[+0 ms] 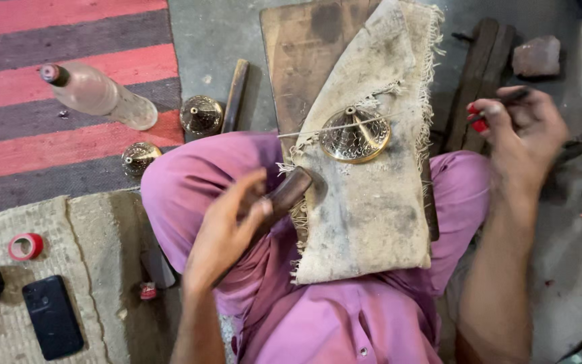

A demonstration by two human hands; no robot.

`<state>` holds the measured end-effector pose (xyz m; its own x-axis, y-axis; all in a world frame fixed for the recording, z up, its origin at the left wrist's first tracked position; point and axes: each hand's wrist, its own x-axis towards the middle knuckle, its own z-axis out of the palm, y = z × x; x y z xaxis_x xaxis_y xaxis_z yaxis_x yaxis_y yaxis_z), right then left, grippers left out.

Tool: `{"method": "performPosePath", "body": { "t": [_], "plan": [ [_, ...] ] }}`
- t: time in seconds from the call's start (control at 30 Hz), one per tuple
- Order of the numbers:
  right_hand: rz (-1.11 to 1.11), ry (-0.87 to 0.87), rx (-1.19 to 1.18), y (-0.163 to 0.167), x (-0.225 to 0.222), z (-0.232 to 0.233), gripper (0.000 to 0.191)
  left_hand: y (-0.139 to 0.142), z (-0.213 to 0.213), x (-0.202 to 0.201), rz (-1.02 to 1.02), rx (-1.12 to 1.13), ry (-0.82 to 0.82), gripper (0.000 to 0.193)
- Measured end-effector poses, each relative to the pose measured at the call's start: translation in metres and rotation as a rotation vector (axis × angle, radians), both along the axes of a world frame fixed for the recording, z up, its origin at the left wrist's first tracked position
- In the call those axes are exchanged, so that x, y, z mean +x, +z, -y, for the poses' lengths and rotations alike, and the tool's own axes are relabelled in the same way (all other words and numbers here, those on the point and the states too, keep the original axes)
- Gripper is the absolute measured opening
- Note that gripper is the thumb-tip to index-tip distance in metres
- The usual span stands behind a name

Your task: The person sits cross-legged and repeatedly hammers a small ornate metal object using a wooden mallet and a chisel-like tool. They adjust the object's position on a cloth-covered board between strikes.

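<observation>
A round brass dish with pierced patterning (355, 137) rests on a dirty white cloth (372, 202) laid over a wooden board (304, 54) across my lap. My left hand (227, 229) grips a dark wooden mallet-like tool (289, 192) beside the cloth's left edge, below and left of the dish. My right hand (520, 128) is raised to the right of the cloth and holds a thin dark tool with a red grip (481, 118).
Two more brass pieces (201, 114) (139, 157) lie on the floor at left, near a clear plastic bottle (99, 94) on a striped rug. A red tape roll (26, 246) and black phone (52, 317) lie on a mat. Wooden slats (479, 74) and a stone (537, 56) sit at upper right.
</observation>
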<state>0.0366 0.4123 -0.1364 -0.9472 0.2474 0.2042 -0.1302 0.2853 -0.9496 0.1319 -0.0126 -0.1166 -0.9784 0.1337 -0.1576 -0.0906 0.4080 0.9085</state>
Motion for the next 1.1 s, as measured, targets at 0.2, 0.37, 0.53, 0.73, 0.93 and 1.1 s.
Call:
{"method": "performPosePath", "body": {
  "t": [0.2, 0.37, 0.53, 0.73, 0.93, 1.1],
  "plan": [
    [-0.096, 0.251, -0.118, 0.031, 0.039, 0.116, 0.017, -0.016, 0.027, 0.024, 0.198, -0.112, -0.161, 0.068],
    [-0.158, 0.437, 0.008, 0.019, 0.022, 0.160, 0.022, -0.037, 0.024, 0.032, 0.178, 0.172, 0.083, 0.058],
    [-0.134, 0.451, -0.051, 0.011, 0.017, 0.165, 0.023, -0.040, 0.018, 0.015, 0.014, 0.336, 0.180, 0.058],
    [-0.199, 0.490, -0.022, 0.001, 0.012, 0.165, 0.019, -0.011, 0.037, -0.019, -0.256, 0.183, -0.055, 0.070],
    [-0.208, 0.513, 0.009, -0.002, 0.008, 0.161, 0.019, 0.027, 0.050, -0.054, -0.609, -0.007, -0.283, 0.081],
    [-0.283, 0.472, 0.120, -0.008, 0.008, 0.163, 0.020, 0.051, 0.051, -0.072, -0.569, -0.458, -0.302, 0.085]
  ]
}}
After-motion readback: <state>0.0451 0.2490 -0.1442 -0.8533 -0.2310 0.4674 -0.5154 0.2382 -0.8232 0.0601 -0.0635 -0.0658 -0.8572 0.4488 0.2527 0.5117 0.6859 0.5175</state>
